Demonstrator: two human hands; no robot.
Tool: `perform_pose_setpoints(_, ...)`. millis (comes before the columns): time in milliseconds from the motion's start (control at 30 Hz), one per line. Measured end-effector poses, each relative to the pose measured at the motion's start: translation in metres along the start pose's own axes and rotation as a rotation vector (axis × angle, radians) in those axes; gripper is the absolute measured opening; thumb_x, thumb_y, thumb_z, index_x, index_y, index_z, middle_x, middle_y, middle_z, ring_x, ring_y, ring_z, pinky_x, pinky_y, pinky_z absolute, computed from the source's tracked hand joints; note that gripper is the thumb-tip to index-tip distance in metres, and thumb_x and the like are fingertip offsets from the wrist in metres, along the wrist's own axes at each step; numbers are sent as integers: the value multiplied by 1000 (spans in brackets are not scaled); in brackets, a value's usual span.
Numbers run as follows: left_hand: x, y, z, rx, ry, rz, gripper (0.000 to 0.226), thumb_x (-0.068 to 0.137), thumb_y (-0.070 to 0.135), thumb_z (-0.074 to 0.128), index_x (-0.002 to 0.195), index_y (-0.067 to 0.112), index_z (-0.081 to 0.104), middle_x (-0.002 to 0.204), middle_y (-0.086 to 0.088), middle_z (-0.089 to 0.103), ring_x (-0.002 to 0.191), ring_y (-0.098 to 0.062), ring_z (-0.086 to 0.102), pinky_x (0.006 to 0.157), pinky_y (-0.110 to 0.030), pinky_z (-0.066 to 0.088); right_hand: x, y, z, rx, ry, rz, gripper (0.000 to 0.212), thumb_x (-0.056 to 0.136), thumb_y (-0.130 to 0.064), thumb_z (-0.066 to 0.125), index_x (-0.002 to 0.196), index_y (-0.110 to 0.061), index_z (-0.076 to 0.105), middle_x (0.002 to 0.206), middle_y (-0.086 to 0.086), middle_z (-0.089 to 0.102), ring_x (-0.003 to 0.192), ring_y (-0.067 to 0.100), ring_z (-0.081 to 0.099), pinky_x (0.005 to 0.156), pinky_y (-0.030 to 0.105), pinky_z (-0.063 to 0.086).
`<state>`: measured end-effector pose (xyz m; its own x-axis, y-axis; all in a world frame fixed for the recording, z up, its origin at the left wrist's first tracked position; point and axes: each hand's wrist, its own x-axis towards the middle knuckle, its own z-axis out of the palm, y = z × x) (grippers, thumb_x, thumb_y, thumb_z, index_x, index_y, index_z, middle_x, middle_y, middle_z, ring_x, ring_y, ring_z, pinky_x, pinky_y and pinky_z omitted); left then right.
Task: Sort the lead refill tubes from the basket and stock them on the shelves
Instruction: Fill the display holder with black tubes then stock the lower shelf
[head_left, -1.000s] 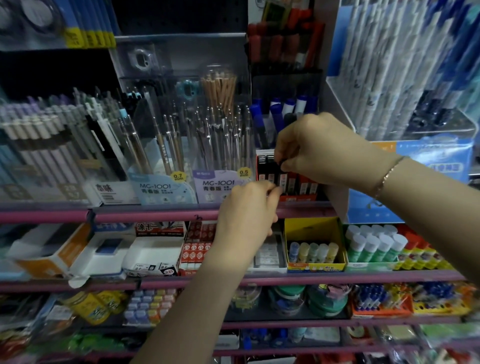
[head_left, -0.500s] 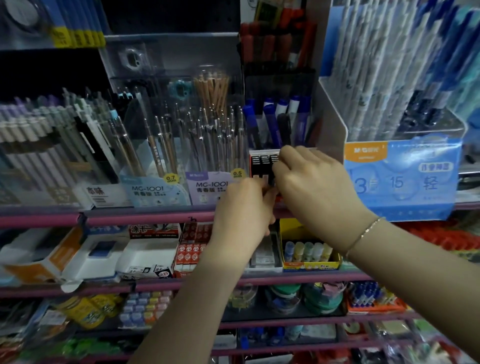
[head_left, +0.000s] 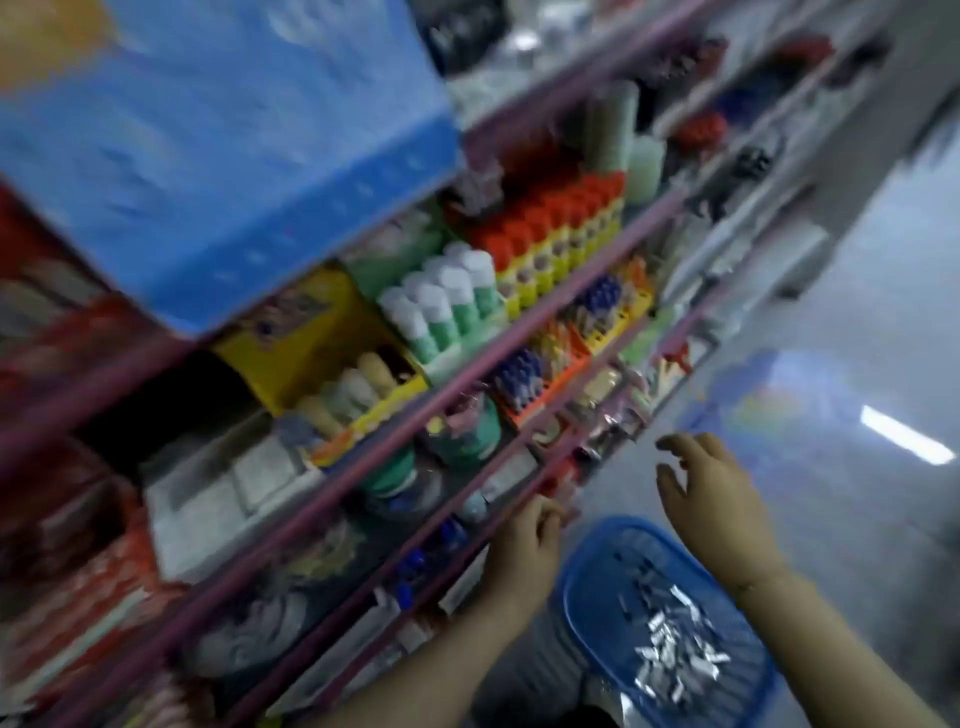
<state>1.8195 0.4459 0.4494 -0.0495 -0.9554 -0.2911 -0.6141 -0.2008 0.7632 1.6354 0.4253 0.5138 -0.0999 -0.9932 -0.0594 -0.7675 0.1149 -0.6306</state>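
Pink-edged shelves (head_left: 524, 317) crowded with stationery run from near left to far right. At right, a pale glossy floor (head_left: 857, 332) reflects what looks like a strip light (head_left: 906, 435).

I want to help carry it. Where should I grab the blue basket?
Probably by the rim of the blue basket, coming from above at its two long sides. The top is open, the lead refill tubes lie loose inside, and no handle shows.

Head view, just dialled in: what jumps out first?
A blurred, tilted view of pink-railed shelves packed with stationery, a big blue box looming at upper left. At lower right a blue basket on the floor holds small silvery tubes. Both hands, left and right, hang empty above it.
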Motion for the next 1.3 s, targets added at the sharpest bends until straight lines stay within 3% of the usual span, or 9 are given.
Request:
perform_pose_setpoints(67, 21, -46, 60, 149, -175, -108, 16, 93, 10, 44, 90, 13, 60, 83, -6, 63, 79, -23, 59, 68, -30, 44, -18, 93, 37, -10, -185, 359, 30, 91, -7, 55, 120, 0, 57, 120, 24, 53, 106, 37, 55, 88, 37, 41)
perform_pose_setpoints(200, 63, -144, 178, 353, -356, -158, 22, 87, 1, 44, 80, 19, 53, 79, -1, 56, 81, -21, 54, 71, -29, 43, -56, 248, 126, -87, -361, 605, 28, 91, -9, 52, 117, 0, 59, 120, 24, 61, 109, 36, 57, 85, 34, 41)
perform_pose_setpoints(333, 103, -234, 301, 485, -511, -69, 27, 88, 0, 45, 108, 6, 61, 113, -13, 60, 104, -27, 57, 88, -32, 45, -80, 370, 242, -82, -370, 664, 37, 92, -12, 49, 129, -7, 51, 120, 22, 61, 108, 35, 58, 84, 35, 43)
perform_pose_setpoints(600, 213, -383, 479, 1031, -701, 412, 58, 89, 7, 56, 142, 7, 32, 145, -17, 31, 131, -34, 32, 104, -43, 32, -32, 540, 458, -207, -441, 519, 43, 88, -17, 52, 129, -10, 41, 132, 14, 48, 119, 29, 50, 92, 33, 42)
perform_pose_setpoints(700, 252, -416, 521, 1220, -826, 436, 89, 86, 12, 65, 152, 26, 7, 158, -14, 6, 144, -31, 12, 113, -49, 21, -5, 574, 511, -314, -449, 348, 54, 89, -26, 53, 138, -14, 34, 138, 13, 43, 126, 27, 43, 100, 32, 36)
perform_pose_setpoints(800, 272, -433, 542, 1263, -852, 384, 104, 88, 15, 65, 147, 37, -17, 158, -8, -17, 146, -27, -8, 114, -55, 6, 12, 588, 542, -472, -488, 236, 52, 100, -30, 34, 148, -18, 18, 153, 10, 21, 141, 26, 20, 112, 36, 20)
perform_pose_setpoints(933, 283, -444, 549, 1237, -843, 336, 99, 90, 22, 63, 147, 40, -15, 158, -7, -18, 146, -26, -11, 113, -54, 6, 12, 592, 562, -596, -528, 252, 55, 101, -24, 26, 150, -15, 2, 156, 15, 9, 143, 31, 12, 114, 43, 15)
perform_pose_setpoints(1100, 299, -445, 554, 1238, -815, 408, 114, 73, 56, 71, 150, 32, -9, 159, -12, -4, 145, -35, 2, 113, -50, 17, 17, 597, 566, -630, -439, 180, 50, 99, -23, 30, 146, -9, 16, 145, 15, 28, 130, 30, 33, 101, 41, 31)
perform_pose_setpoints(1300, 306, -449, 556, 1171, -772, 389, 95, 81, 58, 61, 152, 26, 7, 159, -15, 3, 145, -36, 5, 114, -47, 18, 18, 604, 563, -551, -442, 208, 68, 83, -47, 58, 136, -14, 32, 134, 10, 34, 124, 30, 34, 96, 41, 37)
